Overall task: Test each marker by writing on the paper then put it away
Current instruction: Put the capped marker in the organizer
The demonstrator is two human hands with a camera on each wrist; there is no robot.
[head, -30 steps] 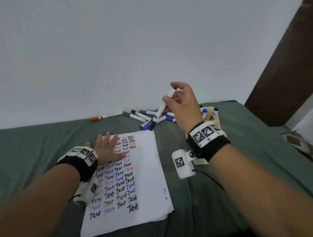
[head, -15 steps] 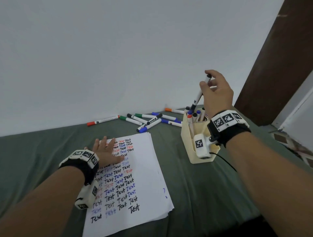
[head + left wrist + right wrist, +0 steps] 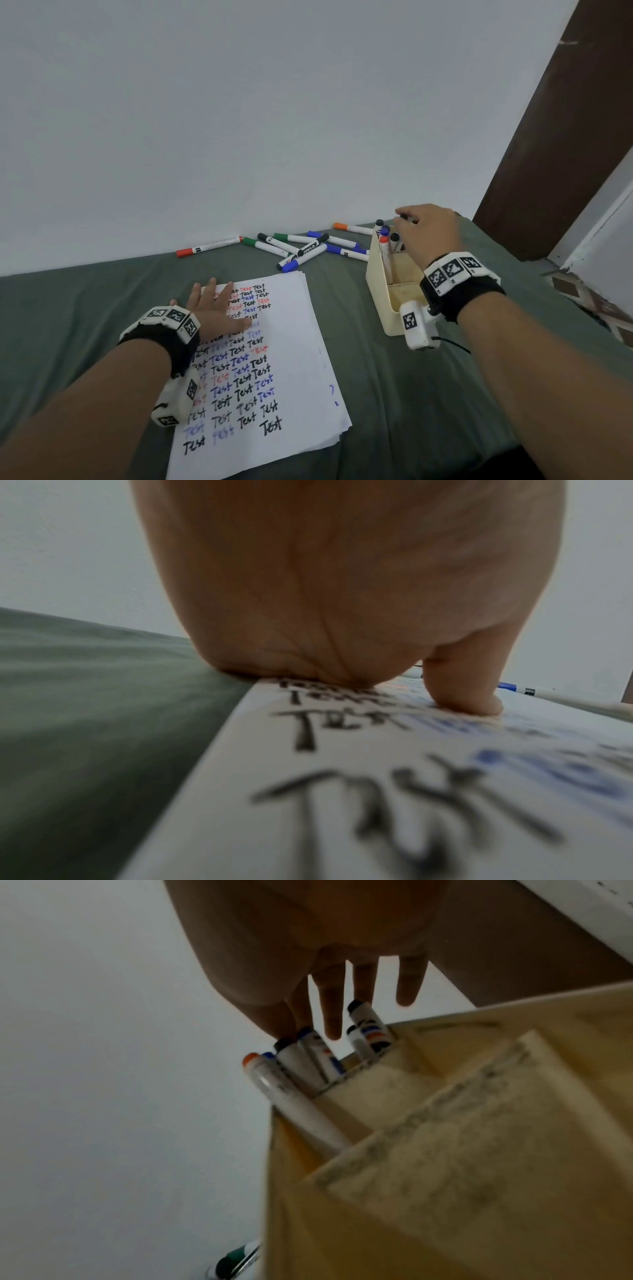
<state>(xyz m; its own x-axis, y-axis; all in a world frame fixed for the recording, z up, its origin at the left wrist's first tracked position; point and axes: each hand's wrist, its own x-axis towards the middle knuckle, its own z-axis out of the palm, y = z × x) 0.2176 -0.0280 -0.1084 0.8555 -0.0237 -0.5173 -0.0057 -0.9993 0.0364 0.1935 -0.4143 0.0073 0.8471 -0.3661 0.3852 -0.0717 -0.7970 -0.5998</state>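
Note:
My right hand hovers over the back of the cream marker holder and pinches the dark top end of a marker between thumb and forefinger. The right wrist view shows that marker standing in the holder's rear compartment among several others, with my other fingers straight. My left hand lies flat on the upper left of the paper, which is covered in rows of "Test". Close up, the left palm and thumb press the sheet.
Several loose markers lie in a pile on the green cloth beyond the paper. A red one lies apart to the left and an orange one behind the holder. A white wall is close behind; a dark door frame stands at right.
My right hand carried the marker from above the pile rightward to the holder and lowered it in among the others. The left hand stayed flat on the paper.

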